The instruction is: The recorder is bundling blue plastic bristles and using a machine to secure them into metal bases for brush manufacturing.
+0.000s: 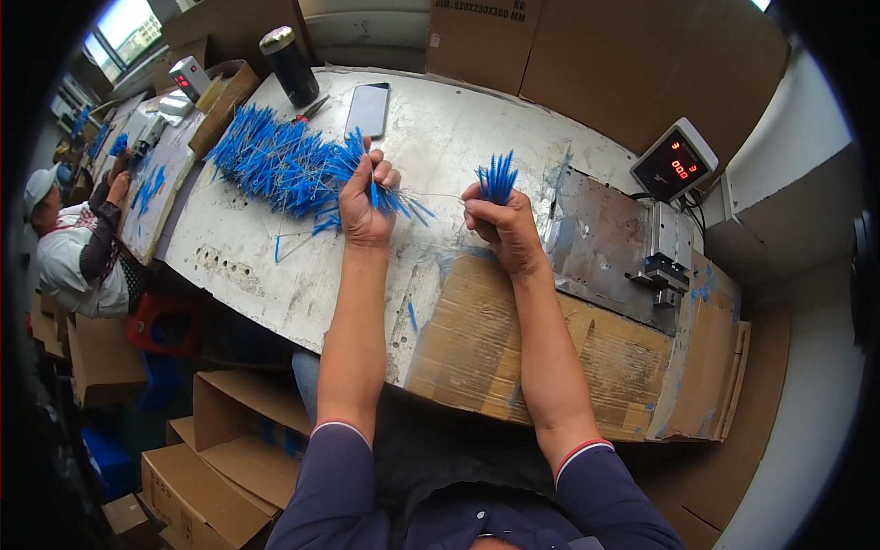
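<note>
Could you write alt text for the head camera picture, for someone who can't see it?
Over a worn white table, the right hand grips a bundle of blue ties while the left hand pinches more from a big pile. A phone and scale sit nearby.

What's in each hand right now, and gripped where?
The right hand fists a small bunch of blue wire pieces by its lower ends, tips fanning up. The left hand pinches a few blue pieces at the edge of the big pile.

Bundle's point(496, 176) base — inside right hand point(500, 225)
</note>
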Action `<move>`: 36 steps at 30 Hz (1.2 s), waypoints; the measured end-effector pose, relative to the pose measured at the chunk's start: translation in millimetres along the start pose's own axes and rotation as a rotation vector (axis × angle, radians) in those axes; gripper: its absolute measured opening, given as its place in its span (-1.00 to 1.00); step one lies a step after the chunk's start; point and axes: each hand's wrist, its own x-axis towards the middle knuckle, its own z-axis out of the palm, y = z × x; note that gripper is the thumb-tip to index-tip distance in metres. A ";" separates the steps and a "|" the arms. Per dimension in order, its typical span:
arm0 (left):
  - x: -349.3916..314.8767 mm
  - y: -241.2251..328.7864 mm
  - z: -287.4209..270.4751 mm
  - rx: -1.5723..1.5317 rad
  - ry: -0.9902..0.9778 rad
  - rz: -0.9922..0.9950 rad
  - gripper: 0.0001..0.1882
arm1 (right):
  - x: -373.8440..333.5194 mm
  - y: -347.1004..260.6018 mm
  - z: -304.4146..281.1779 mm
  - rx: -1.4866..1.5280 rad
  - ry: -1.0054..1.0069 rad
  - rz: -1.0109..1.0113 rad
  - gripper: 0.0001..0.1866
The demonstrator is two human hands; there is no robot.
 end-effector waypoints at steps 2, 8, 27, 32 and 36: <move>3.2 14.1 0.7 0.037 0.026 0.076 -0.64 | -1.2 -9.0 -7.5 0.111 0.052 -0.015 -0.79; -11.5 -21.5 42.7 0.794 0.097 -0.033 -0.57 | 3.2 -7.0 -14.7 0.195 0.161 -0.079 -0.78; -16.2 -32.6 55.3 0.990 0.218 -0.280 -0.84 | -2.6 -8.1 8.6 0.318 0.034 -0.205 -0.61; -22.0 -36.8 66.9 1.006 0.201 -0.352 -0.85 | 1.4 -6.8 7.9 0.304 0.148 -0.236 -0.73; -25.0 -42.9 67.7 1.044 0.132 -0.389 -0.84 | 5.4 -3.1 0.7 0.347 0.173 -0.285 -0.78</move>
